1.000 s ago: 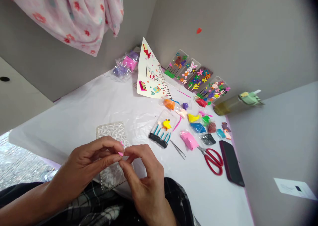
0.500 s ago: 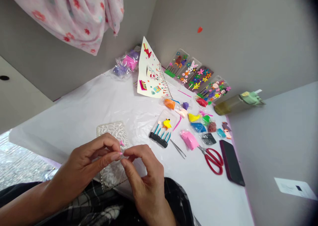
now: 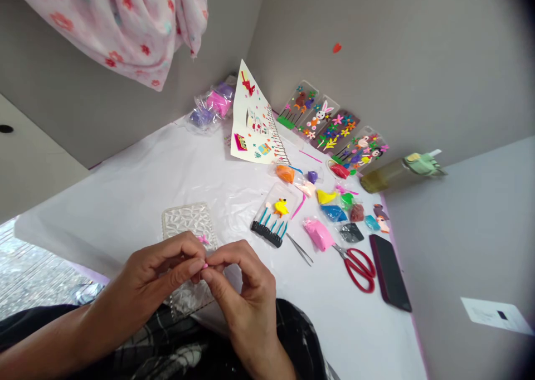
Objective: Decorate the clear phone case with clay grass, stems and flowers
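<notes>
Between my fingertips is a tiny piece of pink clay [image 3: 204, 266]. My left hand [image 3: 169, 271] pinches it with thumb and index finger. From the other side, my right hand [image 3: 242, 285] closes thumb and index finger on the same piece. Below both hands lies a clear textured tray [image 3: 184, 215] with a beaded rim, partly covered by them. A small pink clay shape [image 3: 203, 239] rests on it just beyond my fingers. To the right, a clear phone case [image 3: 271, 215] carries a yellow clay duck [image 3: 281, 206], blue-green stems and a black clay strip.
Right of the case are tweezers [image 3: 299, 249], a pink clay packet [image 3: 318, 235], red-handled scissors [image 3: 359, 269] and a phone [image 3: 390, 273]. Several coloured clay packets lie behind them. Decorated cases [image 3: 321, 118] lean on the wall near a bottle [image 3: 397, 174]. A sticker sheet [image 3: 254, 123] stands at the back.
My fingertips have come closer together and slightly lower over the pink piece. The pink shape on the tray shows more clearly now. The other things on the table stay put.
</notes>
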Demonstrator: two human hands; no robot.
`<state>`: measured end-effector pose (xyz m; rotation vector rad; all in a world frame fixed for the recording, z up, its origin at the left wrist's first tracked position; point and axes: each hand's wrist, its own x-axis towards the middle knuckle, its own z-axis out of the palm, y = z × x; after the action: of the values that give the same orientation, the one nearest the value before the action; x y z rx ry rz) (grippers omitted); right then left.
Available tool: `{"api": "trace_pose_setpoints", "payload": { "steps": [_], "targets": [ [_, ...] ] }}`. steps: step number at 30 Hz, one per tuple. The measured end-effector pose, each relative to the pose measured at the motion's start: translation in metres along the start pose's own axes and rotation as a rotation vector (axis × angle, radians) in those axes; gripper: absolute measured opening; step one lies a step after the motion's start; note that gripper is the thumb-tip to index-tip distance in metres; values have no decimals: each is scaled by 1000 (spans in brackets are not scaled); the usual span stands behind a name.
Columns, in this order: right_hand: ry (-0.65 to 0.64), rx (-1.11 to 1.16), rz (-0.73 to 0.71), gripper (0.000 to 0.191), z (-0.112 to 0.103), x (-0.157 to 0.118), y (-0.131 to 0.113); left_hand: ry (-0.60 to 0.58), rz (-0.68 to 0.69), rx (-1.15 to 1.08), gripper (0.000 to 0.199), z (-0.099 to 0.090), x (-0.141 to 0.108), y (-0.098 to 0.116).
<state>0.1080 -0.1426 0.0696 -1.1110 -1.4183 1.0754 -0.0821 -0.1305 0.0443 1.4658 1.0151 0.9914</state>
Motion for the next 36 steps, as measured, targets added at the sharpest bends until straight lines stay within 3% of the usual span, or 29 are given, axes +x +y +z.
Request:
{"api": "trace_pose_setpoints", "payload": {
  "steps": [5,10,16,21,27,33,36],
  "targets": [
    [-4,116,80,13,-2,1,-1,0,73,57,27,0,4,8],
    [-42,411,356,11,-6,4,0,102,220,157,21,-5,0,-3],
    [-82,560,544,34,-5,7,4,-20,324,185,27,-9,0,-10],
    [-97,592,587,43,-5,8,6,-42,281,187,18,-14,3,-9],
    [-129,513,540,41,-7,8,4,-55,197,121,16,-17,4,-7],
    [-101,77,250,14,-6,3,-6,2,157,139,14,-17,1,-8],
    [-81,-57,110,11,-5,1,-5,3,167,129,15,-17,2,-8]
  ]
}}
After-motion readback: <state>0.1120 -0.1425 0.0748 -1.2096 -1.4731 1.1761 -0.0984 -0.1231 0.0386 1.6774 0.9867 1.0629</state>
